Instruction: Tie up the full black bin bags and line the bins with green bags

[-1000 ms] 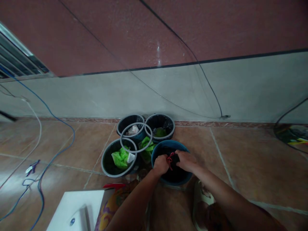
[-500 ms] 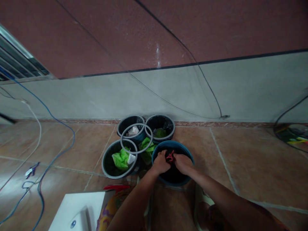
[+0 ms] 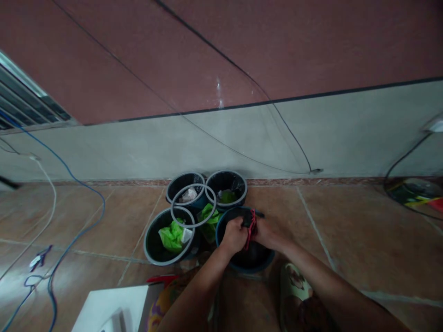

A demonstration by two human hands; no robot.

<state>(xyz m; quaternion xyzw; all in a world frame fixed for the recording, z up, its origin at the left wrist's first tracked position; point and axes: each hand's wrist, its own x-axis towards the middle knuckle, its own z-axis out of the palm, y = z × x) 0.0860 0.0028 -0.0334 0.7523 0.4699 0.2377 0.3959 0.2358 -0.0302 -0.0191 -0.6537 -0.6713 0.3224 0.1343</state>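
Between the left hand (image 3: 236,234) and the right hand (image 3: 267,234), over the mouth of a blue bucket (image 3: 223,226) on the floor (image 3: 346,216): some red string (image 3: 252,226), bunched, with strands hanging toward the bucket's inside. Just beside the string, at knuckle level, part of a black bag (image 3: 247,218), gathered up at the bucket's mouth. Pinching at the black bag with the left hand, fingers curled in tight; closed on the red string with the right, back of the hand upward. Cannot tell the exact lie of the right fingertips, hidden from this side. Both arms stretched forward, wrists near each other.

Just left of the bucket, a crumpled green bag (image 3: 209,226), wedged among the bins. Farther left, a grey-rimmed bin (image 3: 152,240) with more green plastic (image 3: 170,236) inside and something white at its edge. Behind, close to the wall (image 3: 138,147), two more bins side by side: a left back bin (image 3: 175,184) with something white inside, a right back bin (image 3: 214,179) with something green. Across the tops of the two left-hand bins, a loose grey ring (image 3: 172,205).

Nearer the body, a pale slipper (image 3: 303,288) right of the bucket and a white box (image 3: 114,302) to the left. Out on the far left, a blue cable (image 3: 104,203), trailing over the floor.
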